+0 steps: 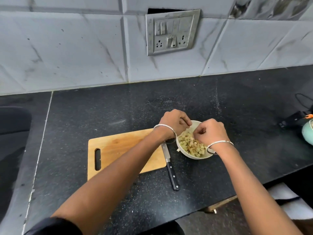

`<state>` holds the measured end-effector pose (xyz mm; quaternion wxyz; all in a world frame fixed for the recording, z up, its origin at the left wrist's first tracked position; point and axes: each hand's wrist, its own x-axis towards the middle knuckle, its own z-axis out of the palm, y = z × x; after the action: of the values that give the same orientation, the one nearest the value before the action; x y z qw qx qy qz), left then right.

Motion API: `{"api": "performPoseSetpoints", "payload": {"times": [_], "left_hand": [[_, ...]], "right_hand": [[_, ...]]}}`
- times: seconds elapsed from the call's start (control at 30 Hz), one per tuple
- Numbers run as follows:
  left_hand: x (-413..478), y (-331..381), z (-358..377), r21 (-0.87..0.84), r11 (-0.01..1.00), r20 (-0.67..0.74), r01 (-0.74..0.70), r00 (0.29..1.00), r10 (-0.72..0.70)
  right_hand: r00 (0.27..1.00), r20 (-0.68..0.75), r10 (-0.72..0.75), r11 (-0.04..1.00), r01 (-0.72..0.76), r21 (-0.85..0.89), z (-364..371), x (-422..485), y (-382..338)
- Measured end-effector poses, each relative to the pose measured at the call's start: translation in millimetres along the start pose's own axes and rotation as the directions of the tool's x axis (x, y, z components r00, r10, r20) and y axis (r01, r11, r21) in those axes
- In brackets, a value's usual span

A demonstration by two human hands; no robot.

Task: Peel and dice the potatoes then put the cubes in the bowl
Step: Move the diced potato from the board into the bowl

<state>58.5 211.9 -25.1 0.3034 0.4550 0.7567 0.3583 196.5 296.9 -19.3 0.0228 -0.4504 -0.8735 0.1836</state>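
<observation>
A white bowl on the black counter holds several pale potato cubes. My left hand hovers over the bowl's far left rim with its fingers curled downward. Over the right side of the bowl, my right hand has its fingertips bunched together above the cubes. Whether either hand holds cubes is hidden by the fingers. Both wrists wear a silver bangle. A black-handled knife lies on the counter between the bowl and the bare wooden cutting board, its blade partly under my left wrist.
The black stone counter ends at a front edge near right. A teal vessel and a black cable plug sit at the far right. A dark sink lies at the left. A switch plate is on the tiled wall.
</observation>
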Motion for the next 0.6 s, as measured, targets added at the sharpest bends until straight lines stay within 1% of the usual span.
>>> {"api": "performPoseSetpoints", "payload": {"times": [0.03, 0.07, 0.1, 0.17, 0.2, 0.27, 0.3, 0.37, 0.43, 0.5, 0.57, 0.6], "left_hand": [[-6.8, -3.9, -11.2, 0.007, 1.0, 0.028, -0.012, 1.0, 0.012], [-13.9, -9.6, -23.8, 0.028, 0.999, 0.059, -0.019, 0.998, 0.017], [-21.1, -18.3, -37.2, 0.048, 0.999, 0.083, -0.017, 0.996, 0.013], [-40.0, -39.4, -65.4, 0.089, 0.996, 0.103, 0.029, 0.994, -0.038], [-49.9, -51.2, -78.1, 0.131, 0.989, 0.106, 0.065, 0.991, -0.079], [-70.5, -75.6, -97.6, 0.226, 0.963, 0.094, 0.149, 0.98, -0.174], [-80.4, -86.6, -103.2, 0.256, 0.947, 0.08, 0.195, 0.972, -0.222], [-99.8, -107.0, -107.7, 0.281, 0.915, 0.049, 0.291, 0.947, -0.316], [-116.7, -123.8, -105.4, 0.298, 0.885, 0.027, 0.359, 0.923, -0.383], [-128.0, -136.6, -99.3, 0.312, 0.865, 0.003, 0.392, 0.91, -0.414], [-134.8, -145.2, -92.3, 0.305, 0.857, -0.049, 0.414, 0.906, -0.42], [-138.3, -150.1, -90.2, 0.288, 0.855, -0.08, 0.432, 0.9, -0.428]], "right_hand": [[0.997, 0.08, -0.014, 0.999, 0.017, -0.038, 1.3, -3.2, -3.2], [0.994, 0.106, -0.031, 0.998, 0.037, -0.057, 2.5, -5.9, -6.4], [0.995, 0.077, -0.057, 0.997, 0.06, -0.043, 4.9, -7.1, -11.0], [0.993, -0.034, -0.117, 0.99, 0.119, 0.073, 9.3, -14.5, -26.0], [0.987, -0.063, -0.146, 0.977, 0.154, 0.146, 13.8, -19.3, -36.5], [0.972, -0.042, -0.231, 0.936, 0.234, 0.263, 31.6, -27.3, -59.3], [0.958, -0.007, -0.286, 0.92, 0.277, 0.277, 43.1, -31.2, -70.1], [0.913, 0.08, -0.401, 0.896, 0.372, 0.242, 72.4, -35.4, -87.1], [0.868, 0.123, -0.481, 0.873, 0.461, 0.156, 98.4, -37.8, -104.4], [0.831, 0.174, -0.528, 0.849, 0.519, 0.099, 116.7, -40.2, -121.1], [0.782, 0.21, -0.587, 0.809, 0.577, 0.11, 131.9, -42.0, -133.0], [0.746, 0.221, -0.628, 0.775, 0.624, 0.099, 139.8, -43.6, -138.8]]}}
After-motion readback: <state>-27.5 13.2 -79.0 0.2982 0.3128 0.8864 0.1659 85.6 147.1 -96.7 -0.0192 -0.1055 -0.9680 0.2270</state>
